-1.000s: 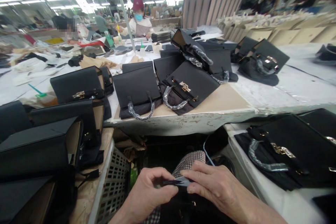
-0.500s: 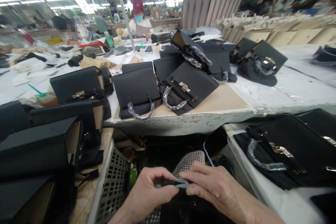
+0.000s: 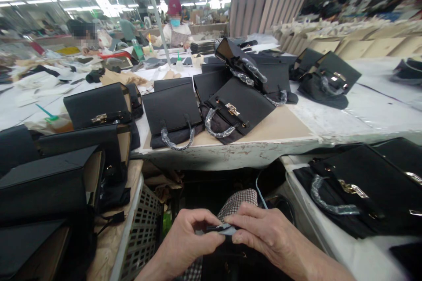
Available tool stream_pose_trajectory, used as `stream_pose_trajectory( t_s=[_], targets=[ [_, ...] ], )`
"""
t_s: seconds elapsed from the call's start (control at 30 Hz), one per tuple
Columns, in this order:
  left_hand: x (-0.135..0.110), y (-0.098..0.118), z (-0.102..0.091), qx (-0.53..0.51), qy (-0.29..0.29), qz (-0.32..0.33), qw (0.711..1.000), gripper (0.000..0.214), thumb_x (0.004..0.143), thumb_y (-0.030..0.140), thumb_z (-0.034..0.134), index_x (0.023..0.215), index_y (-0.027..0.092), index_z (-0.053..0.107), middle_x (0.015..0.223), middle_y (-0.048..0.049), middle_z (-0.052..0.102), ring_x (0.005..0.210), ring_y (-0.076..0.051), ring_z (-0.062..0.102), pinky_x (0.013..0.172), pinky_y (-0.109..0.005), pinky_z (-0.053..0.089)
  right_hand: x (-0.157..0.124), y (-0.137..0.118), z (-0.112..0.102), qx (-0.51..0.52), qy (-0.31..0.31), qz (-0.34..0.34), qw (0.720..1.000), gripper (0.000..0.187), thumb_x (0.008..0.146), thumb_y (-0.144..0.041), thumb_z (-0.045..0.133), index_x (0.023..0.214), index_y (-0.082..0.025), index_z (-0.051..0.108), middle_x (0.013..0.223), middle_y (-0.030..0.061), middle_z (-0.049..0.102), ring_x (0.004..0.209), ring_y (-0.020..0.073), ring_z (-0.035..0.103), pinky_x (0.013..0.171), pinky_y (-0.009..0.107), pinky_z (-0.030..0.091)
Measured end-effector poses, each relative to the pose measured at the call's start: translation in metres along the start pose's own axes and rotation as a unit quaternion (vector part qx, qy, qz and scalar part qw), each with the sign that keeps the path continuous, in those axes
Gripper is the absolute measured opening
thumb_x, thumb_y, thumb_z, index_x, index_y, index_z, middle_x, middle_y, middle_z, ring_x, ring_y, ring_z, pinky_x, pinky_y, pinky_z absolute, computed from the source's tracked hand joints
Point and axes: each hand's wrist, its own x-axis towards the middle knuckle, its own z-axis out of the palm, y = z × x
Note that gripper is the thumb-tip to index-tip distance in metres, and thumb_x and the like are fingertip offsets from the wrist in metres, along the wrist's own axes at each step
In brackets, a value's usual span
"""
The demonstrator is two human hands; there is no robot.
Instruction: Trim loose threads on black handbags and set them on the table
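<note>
Low in the head view, my left hand (image 3: pixel 189 237) pinches one end of a small flat black-and-grey strip (image 3: pixel 225 229) between thumb and forefinger. Closed on the strip's other end is my right hand (image 3: pixel 268 232), its fingers pressed together over it. What the strip belongs to cannot be made out. Under both hands lies a black handbag (image 3: pixel 242 264) with small gold fittings, mostly hidden by the hands and the lower edge. A checked cloth (image 3: pixel 239 200) shows behind it on my lap.
Several black handbags with plastic-wrapped handles (image 3: pixel 242 109) lie on the white worktable (image 3: pixel 379 116) ahead. More black bags (image 3: pixel 49 175) stand at left, above a plastic crate (image 3: pixel 142 224). Another bag (image 3: pixel 356 184) rests at right. A co-worker in a red cap (image 3: pixel 174 30) sits across the table.
My hands stay nearly in place, with the grey part of the strip slightly shifted between the fingers. Across the table, the co-worker's hand and the yellow object near it have moved a little.
</note>
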Motion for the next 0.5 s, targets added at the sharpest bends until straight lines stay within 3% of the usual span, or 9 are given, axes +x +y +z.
stream_pose_trajectory(
  t_s=[0.23,0.5],
  targets=[
    [0.0002,0.0005,-0.0004,-0.011,-0.002,0.004,1.0,0.011,0.074,0.016,0.07,0.081,0.013,0.078,0.071,-0.0031,0.068,0.062,-0.012,0.05,0.056,-0.021,0.038,0.0001,0.0012,0.0035,-0.014,0.004,-0.009,1.0,0.035,0.104,-0.042,0.042,0.122,-0.023,0.065,0.092,0.0028,0.062,0.078,0.0148,0.061,0.066,0.024,0.045],
    [-0.0007,0.0007,0.0017,-0.018,-0.001,-0.009,1.0,0.011,0.074,0.018,0.071,0.08,0.013,0.078,0.067,-0.0023,0.066,0.058,-0.011,0.047,0.055,-0.022,0.036,-0.0002,-0.0015,0.0016,0.0,0.001,-0.005,1.0,0.035,0.106,-0.039,0.039,0.114,-0.021,0.068,0.091,0.003,0.063,0.079,0.0151,0.061,0.066,0.024,0.045]
  ],
)
